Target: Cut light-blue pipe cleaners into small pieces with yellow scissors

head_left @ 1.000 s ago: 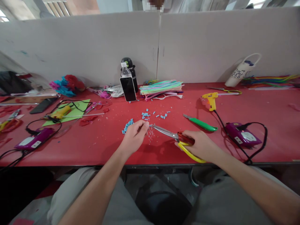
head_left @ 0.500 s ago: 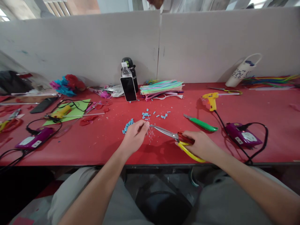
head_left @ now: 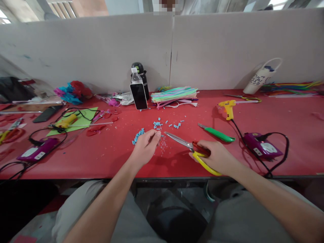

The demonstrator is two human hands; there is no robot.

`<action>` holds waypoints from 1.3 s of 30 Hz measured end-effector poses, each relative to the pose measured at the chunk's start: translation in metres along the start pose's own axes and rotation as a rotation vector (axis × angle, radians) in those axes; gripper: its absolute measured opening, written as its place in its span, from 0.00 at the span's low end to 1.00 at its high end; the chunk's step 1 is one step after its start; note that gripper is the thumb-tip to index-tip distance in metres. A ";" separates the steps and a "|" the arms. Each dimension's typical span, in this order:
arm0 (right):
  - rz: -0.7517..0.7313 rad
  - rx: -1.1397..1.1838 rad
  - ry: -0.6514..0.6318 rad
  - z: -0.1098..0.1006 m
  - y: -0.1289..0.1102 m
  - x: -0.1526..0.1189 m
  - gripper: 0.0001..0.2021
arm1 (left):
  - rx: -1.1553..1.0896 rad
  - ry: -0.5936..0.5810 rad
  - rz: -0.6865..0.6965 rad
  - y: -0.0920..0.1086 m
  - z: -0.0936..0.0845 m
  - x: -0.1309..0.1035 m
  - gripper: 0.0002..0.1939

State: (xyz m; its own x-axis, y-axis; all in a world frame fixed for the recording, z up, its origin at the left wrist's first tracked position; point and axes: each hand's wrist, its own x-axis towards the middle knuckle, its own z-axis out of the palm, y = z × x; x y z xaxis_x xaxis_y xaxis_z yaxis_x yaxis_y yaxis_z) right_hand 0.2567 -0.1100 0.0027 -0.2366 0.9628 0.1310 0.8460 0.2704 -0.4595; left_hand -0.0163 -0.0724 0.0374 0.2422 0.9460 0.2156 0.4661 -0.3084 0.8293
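Note:
My left hand point(head_left: 146, 144) is closed in a pinch above the table, with the end of a small blue piece point(head_left: 162, 135) just showing past its fingertips. My right hand point(head_left: 218, 155) grips a pair of scissors point(head_left: 180, 141) by its red and yellow handles. The blades point left toward the pinched piece, with a small gap between tip and fingers. Beside my left hand lies a pile of short blue pieces point(head_left: 138, 136). More blue bits point(head_left: 157, 124) are scattered behind it, and fine blue crumbs lie under the blade tips.
On the red table point(head_left: 113, 158), a green utility knife point(head_left: 219, 134) and a yellow glue gun point(head_left: 229, 108) lie to the right, near a purple power box point(head_left: 262, 148). A phone point(head_left: 139, 96) leans on bottles beside bundled pipe cleaners point(head_left: 174, 95). Corded tools sit at left.
The scissors' tips have drawn slightly right, away from my left fingertips. My left hand has hardly moved and keeps its pinch.

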 end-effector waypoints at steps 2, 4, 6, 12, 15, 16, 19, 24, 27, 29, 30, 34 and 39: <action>-0.010 0.017 -0.003 0.000 0.000 -0.001 0.17 | 0.001 0.003 -0.004 0.000 0.000 0.000 0.19; -0.018 0.021 -0.019 0.000 0.001 0.000 0.16 | 0.003 0.006 -0.008 0.000 0.000 0.000 0.19; -0.024 0.016 -0.027 0.000 0.001 0.000 0.16 | 0.007 0.012 -0.008 0.000 0.001 0.000 0.19; -0.016 -0.014 -0.032 0.000 0.002 0.002 0.14 | 0.015 0.015 -0.012 0.001 0.001 0.000 0.20; -0.002 -0.022 -0.062 -0.002 0.001 0.003 0.12 | 0.003 0.008 -0.015 0.002 0.001 0.000 0.20; 0.001 -0.025 -0.073 -0.003 0.001 0.003 0.12 | 0.000 0.006 -0.015 0.002 0.001 0.000 0.20; -0.001 -0.033 -0.091 -0.005 0.000 0.002 0.13 | 0.006 0.006 -0.014 0.002 0.001 0.000 0.20; -0.001 0.013 -0.035 -0.002 0.000 0.000 0.17 | 0.019 0.017 -0.013 0.002 0.001 0.000 0.21; -0.020 0.027 -0.042 -0.001 0.001 0.000 0.16 | 0.026 0.012 -0.014 0.003 0.001 0.000 0.21; -0.020 0.024 -0.044 -0.001 0.002 0.000 0.15 | 0.025 0.009 -0.016 0.003 0.000 0.000 0.21; -0.016 0.022 -0.044 -0.001 0.002 0.000 0.15 | 0.020 0.010 -0.018 0.003 0.000 0.000 0.21; 0.002 0.011 -0.051 -0.001 0.003 0.001 0.14 | 0.005 0.007 -0.027 0.003 0.000 -0.001 0.21; 0.028 -0.008 -0.076 -0.002 0.001 0.001 0.12 | 0.015 0.007 -0.029 0.004 0.001 -0.001 0.21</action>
State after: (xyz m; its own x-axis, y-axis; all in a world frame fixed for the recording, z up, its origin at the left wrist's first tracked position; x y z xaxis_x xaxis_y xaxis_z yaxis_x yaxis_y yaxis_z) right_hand 0.2583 -0.1084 0.0043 -0.2480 0.9674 0.0505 0.8564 0.2433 -0.4554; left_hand -0.0137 -0.0744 0.0395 0.2228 0.9551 0.1952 0.4858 -0.2824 0.8272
